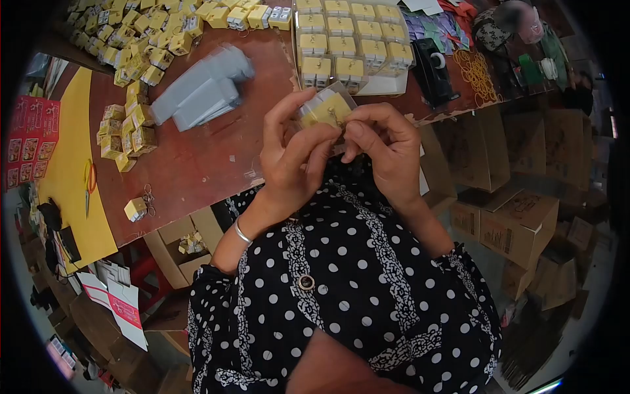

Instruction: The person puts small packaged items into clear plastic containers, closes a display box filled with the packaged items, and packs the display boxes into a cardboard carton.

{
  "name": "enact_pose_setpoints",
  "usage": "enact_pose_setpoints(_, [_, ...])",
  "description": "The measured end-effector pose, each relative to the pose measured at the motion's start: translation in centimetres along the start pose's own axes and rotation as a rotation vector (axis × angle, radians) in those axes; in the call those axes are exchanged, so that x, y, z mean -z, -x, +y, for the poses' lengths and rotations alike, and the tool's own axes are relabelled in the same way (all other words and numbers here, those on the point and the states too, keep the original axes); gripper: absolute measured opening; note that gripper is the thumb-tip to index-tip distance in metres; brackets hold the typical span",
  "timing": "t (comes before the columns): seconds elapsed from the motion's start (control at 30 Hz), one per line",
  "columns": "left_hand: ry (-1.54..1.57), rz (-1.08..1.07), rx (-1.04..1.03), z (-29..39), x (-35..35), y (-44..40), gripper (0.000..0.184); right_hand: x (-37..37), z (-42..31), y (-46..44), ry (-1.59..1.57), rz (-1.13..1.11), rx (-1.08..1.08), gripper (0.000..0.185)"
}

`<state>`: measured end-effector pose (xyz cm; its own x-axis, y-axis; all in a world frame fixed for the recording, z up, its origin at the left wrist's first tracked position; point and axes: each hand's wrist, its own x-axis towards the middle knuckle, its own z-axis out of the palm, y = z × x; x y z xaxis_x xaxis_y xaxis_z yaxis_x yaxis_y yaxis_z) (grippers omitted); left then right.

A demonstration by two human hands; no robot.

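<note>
Close to my chest, a small clear plastic box (349,94) with a yellow keychain box (323,111) inside is held up between both hands. A metal key ring and chain lie on the yellow face. My left hand (289,148) grips the clear box from the left side, thumb and fingers around it. My right hand (388,141) is closed in a pinch at its near right corner. The exact spot under those fingertips is partly hidden. Just beyond is a white tray (387,85) filled with rows of similar packed yellow boxes (341,26).
Flat clear plastic sleeves (203,85) are stacked on the red table (216,157). Loose yellow boxes (141,43) are heaped at back left. One keychain box (136,209) sits near the front edge. Scissors (88,187), a tape dispenser (434,72) and rubber bands (477,75) lie around.
</note>
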<state>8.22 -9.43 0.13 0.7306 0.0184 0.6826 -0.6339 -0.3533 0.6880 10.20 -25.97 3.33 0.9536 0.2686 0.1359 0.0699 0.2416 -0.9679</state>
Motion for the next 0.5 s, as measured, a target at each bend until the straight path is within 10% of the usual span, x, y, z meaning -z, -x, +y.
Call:
enact_pose_setpoints(0.23, [-0.010, 0.007, 0.046, 0.3, 0.2, -0.4, 0.028, -0.4, -0.5, -0.6, 0.058, 0.106, -0.096, 0.021])
enact_pose_setpoints(0.33, [0.112, 0.003, 0.195, 0.4, 0.1, -0.3, 0.031, 0.9, 1.1, -1.4, 0.455, 0.183, 0.192, 0.032])
enact_pose_setpoints(0.4, [0.230, -0.007, 0.309, 0.6, 0.0, -0.2, 0.032, 2.2, 1.4, -2.5, 0.818, 0.041, 0.762, 0.042])
enact_pose_setpoints(0.5, [0.502, 0.032, 0.496, 0.7, -0.1, -0.3, 0.034, 3.0, 0.5, -3.9, 0.921, -0.126, 0.881, 0.037])
